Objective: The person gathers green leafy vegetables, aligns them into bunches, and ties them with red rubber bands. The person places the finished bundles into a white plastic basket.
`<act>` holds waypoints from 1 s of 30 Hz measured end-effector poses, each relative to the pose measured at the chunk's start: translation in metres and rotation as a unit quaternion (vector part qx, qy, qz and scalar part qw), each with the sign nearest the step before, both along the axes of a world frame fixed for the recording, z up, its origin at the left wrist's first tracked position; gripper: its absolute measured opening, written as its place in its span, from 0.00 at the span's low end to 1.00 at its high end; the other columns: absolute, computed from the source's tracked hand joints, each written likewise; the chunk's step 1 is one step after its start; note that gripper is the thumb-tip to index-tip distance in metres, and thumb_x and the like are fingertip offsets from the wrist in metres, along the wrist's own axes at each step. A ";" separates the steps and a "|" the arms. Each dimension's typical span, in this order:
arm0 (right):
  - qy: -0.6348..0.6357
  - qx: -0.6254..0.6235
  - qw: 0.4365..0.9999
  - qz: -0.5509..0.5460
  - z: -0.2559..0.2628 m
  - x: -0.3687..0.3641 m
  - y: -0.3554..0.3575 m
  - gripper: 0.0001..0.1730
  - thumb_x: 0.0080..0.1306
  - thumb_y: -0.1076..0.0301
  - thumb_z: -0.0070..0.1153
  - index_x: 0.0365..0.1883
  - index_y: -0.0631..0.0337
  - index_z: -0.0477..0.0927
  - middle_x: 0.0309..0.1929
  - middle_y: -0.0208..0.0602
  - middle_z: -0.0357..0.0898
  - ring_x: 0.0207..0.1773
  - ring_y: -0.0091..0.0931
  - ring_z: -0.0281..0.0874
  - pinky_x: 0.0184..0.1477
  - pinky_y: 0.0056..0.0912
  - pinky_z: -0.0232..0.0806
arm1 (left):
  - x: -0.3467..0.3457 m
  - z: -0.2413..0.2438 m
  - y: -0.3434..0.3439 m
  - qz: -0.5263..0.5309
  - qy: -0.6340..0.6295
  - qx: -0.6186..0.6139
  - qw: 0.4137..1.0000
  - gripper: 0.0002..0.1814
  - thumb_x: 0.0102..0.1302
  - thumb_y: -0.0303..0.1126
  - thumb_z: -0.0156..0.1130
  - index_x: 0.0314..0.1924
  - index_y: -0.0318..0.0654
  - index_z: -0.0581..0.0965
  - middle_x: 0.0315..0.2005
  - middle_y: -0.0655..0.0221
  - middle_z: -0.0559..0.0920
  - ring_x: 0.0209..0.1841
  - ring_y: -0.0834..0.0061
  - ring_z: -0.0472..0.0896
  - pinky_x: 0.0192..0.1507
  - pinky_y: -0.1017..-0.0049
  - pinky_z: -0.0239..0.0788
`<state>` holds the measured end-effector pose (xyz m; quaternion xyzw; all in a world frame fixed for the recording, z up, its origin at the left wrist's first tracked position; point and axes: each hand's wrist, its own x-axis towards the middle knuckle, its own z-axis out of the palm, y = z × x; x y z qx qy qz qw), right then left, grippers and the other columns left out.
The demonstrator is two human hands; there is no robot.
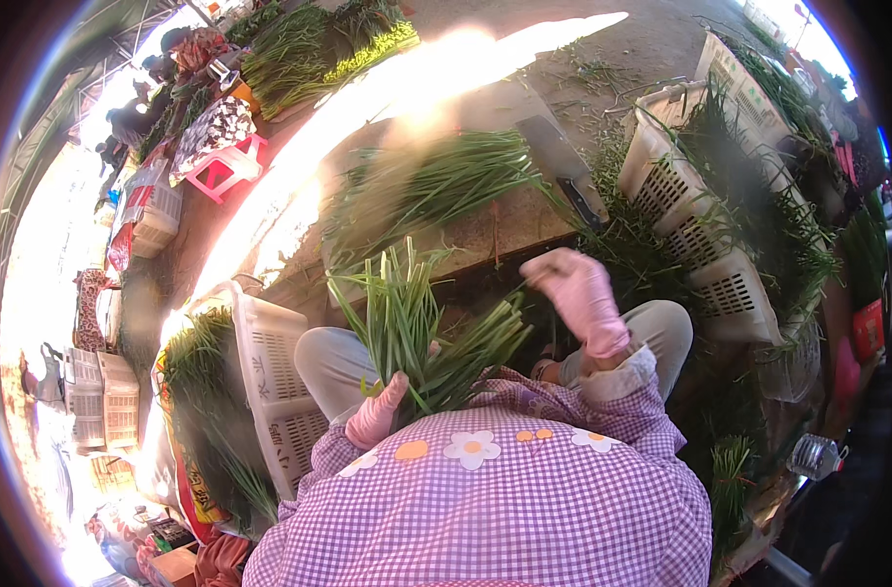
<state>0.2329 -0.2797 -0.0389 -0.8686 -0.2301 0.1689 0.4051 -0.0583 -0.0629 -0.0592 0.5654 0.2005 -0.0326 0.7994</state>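
Note:
My left hand (377, 412), in a pink glove, grips a bunch of long green stalks (405, 334), perhaps garlic chives, close to my lap. The pale cut ends of some point up, while another part of the bunch fans to the right. My right hand (576, 297), also gloved in pink, is lifted above my right knee, apart from the bunch. Its fingers are curled and blurred, so whether they pinch a thin stalk is unclear. Beyond my hands, a heap of similar stalks (446, 180) lies on a board (523, 220), with a black-handled cleaver (556, 158) at its right side.
To my left stands a white plastic crate (269, 367) beside a sack of greens (211, 389). White crates (680, 191) with loose greens (754, 198) stand on the right. Farther off are a pink stool (229, 170), more bundled greens (299, 51) and a plastic bottle (814, 456).

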 end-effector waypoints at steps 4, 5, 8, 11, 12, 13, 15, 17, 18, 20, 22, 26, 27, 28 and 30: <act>-0.328 -0.118 0.935 -0.061 -0.040 0.041 -0.030 0.23 0.61 0.60 0.77 0.52 0.60 0.88 0.57 0.52 0.85 0.62 0.46 0.83 0.62 0.48 0.75 | 0.009 0.014 -0.015 0.009 -0.008 -0.134 0.991 0.37 0.79 0.55 0.61 0.76 0.38 0.71 0.71 0.64 0.77 0.73 0.67 0.72 0.77 0.64 0.60; -0.305 0.019 0.952 0.001 -0.021 0.028 -0.011 0.27 0.60 0.60 0.79 0.56 0.61 0.87 0.55 0.48 0.86 0.62 0.43 0.83 0.61 0.46 0.77 | 0.006 0.014 -0.016 0.019 -0.004 -0.132 0.991 0.37 0.79 0.55 0.62 0.76 0.38 0.71 0.71 0.64 0.77 0.73 0.67 0.72 0.77 0.64 0.61; 0.158 0.199 0.952 0.172 0.034 -0.015 0.035 0.59 0.62 0.66 0.79 0.85 0.61 0.56 0.74 0.46 0.74 0.50 0.24 0.84 0.55 0.31 0.80 | 0.004 0.013 -0.016 0.011 0.021 -0.113 0.993 0.36 0.79 0.54 0.62 0.76 0.38 0.71 0.70 0.64 0.77 0.72 0.67 0.73 0.76 0.64 0.61; 0.301 0.270 0.870 0.282 0.013 -0.020 0.062 0.39 0.65 0.71 0.75 0.74 0.64 0.75 0.58 0.40 0.87 0.43 0.23 0.83 0.47 0.29 0.77 | -0.001 0.005 -0.015 0.011 0.034 -0.089 0.995 0.36 0.79 0.54 0.63 0.76 0.38 0.71 0.70 0.65 0.78 0.72 0.67 0.73 0.76 0.64 0.62; 0.324 0.210 0.891 0.240 0.017 -0.022 0.061 0.29 0.66 0.72 0.73 0.66 0.63 0.81 0.50 0.36 0.89 0.41 0.22 0.83 0.45 0.28 0.77 | -0.002 0.004 -0.016 0.016 0.035 -0.084 0.996 0.36 0.79 0.53 0.63 0.76 0.38 0.71 0.70 0.65 0.78 0.72 0.67 0.73 0.76 0.64 0.62; 0.345 0.150 0.905 0.197 0.020 -0.023 0.060 0.19 0.68 0.72 0.72 0.58 0.62 0.87 0.42 0.32 0.90 0.39 0.21 0.83 0.43 0.27 0.76 | -0.003 0.002 -0.016 0.022 0.035 -0.080 0.996 0.36 0.79 0.53 0.63 0.76 0.38 0.72 0.70 0.65 0.78 0.72 0.67 0.73 0.75 0.64 0.62; 0.278 0.184 0.935 0.123 -0.010 -0.015 0.054 0.08 0.71 0.72 0.68 0.47 0.62 0.89 0.38 0.29 0.90 0.37 0.19 0.83 0.41 0.25 0.75 | -0.001 0.001 -0.013 0.026 0.035 -0.077 0.996 0.35 0.78 0.53 0.63 0.76 0.38 0.72 0.69 0.65 0.78 0.71 0.68 0.73 0.75 0.64 0.62; 0.331 0.283 0.899 0.046 -0.004 0.005 0.033 0.05 0.73 0.72 0.66 0.44 0.61 0.89 0.39 0.30 0.90 0.37 0.20 0.84 0.40 0.24 0.76 | 0.001 0.001 -0.012 0.024 0.034 -0.078 0.996 0.35 0.78 0.52 0.63 0.75 0.38 0.72 0.69 0.65 0.78 0.71 0.68 0.74 0.75 0.64 0.63; 0.290 0.337 0.896 0.008 -0.008 0.018 0.023 0.06 0.72 0.72 0.66 0.45 0.61 0.88 0.40 0.30 0.90 0.36 0.21 0.84 0.40 0.24 0.76 | 0.000 0.001 -0.012 0.026 0.032 -0.077 0.996 0.35 0.78 0.52 0.64 0.75 0.38 0.72 0.69 0.65 0.78 0.71 0.68 0.74 0.75 0.64 0.63; 0.142 0.370 0.908 -0.139 -0.032 0.055 0.005 0.04 0.73 0.70 0.65 0.39 0.61 0.87 0.37 0.32 0.89 0.35 0.25 0.82 0.39 0.29 0.76 | -0.004 0.000 -0.012 0.031 0.028 -0.072 0.997 0.35 0.78 0.51 0.64 0.75 0.38 0.72 0.69 0.65 0.79 0.71 0.68 0.74 0.75 0.64 0.63; -0.007 0.167 0.977 -0.130 -0.017 0.062 -0.011 0.09 0.72 0.68 0.67 0.38 0.65 0.87 0.38 0.37 0.89 0.39 0.27 0.84 0.45 0.34 0.76 | 0.001 0.004 -0.010 0.022 0.041 -0.065 0.997 0.34 0.78 0.51 0.64 0.75 0.38 0.72 0.69 0.66 0.79 0.70 0.68 0.74 0.74 0.64 0.64; 0.147 0.086 0.956 0.239 0.018 0.020 0.032 0.31 0.65 0.59 0.75 0.65 0.62 0.85 0.51 0.42 0.90 0.54 0.28 0.86 0.60 0.32 0.75 | -0.005 -0.001 -0.012 0.013 0.046 -0.061 0.997 0.34 0.78 0.50 0.65 0.75 0.38 0.72 0.68 0.66 0.79 0.70 0.68 0.75 0.74 0.64 0.64; 0.230 0.149 0.918 0.285 0.013 0.008 0.042 0.33 0.64 0.58 0.76 0.65 0.61 0.84 0.48 0.38 0.91 0.51 0.28 0.87 0.60 0.34 0.75 | -0.005 -0.003 -0.011 0.008 0.048 -0.060 0.997 0.34 0.78 0.50 0.65 0.75 0.38 0.73 0.68 0.66 0.79 0.70 0.68 0.75 0.74 0.64 0.65; 0.265 0.090 0.907 0.315 0.016 0.001 0.053 0.30 0.66 0.59 0.75 0.64 0.61 0.85 0.47 0.35 0.91 0.51 0.26 0.86 0.58 0.31 0.75 | -0.004 -0.002 -0.008 0.002 0.052 -0.053 0.997 0.34 0.78 0.49 0.65 0.75 0.38 0.73 0.68 0.66 0.79 0.69 0.68 0.75 0.73 0.64 0.65; 0.398 0.137 0.866 0.270 0.010 -0.006 0.059 0.22 0.66 0.62 0.74 0.55 0.62 0.87 0.42 0.32 0.91 0.45 0.21 0.86 0.50 0.28 0.75 | -0.006 -0.003 -0.008 0.004 0.056 -0.049 0.997 0.33 0.78 0.49 0.66 0.75 0.38 0.73 0.68 0.66 0.80 0.69 0.68 0.75 0.73 0.64 0.65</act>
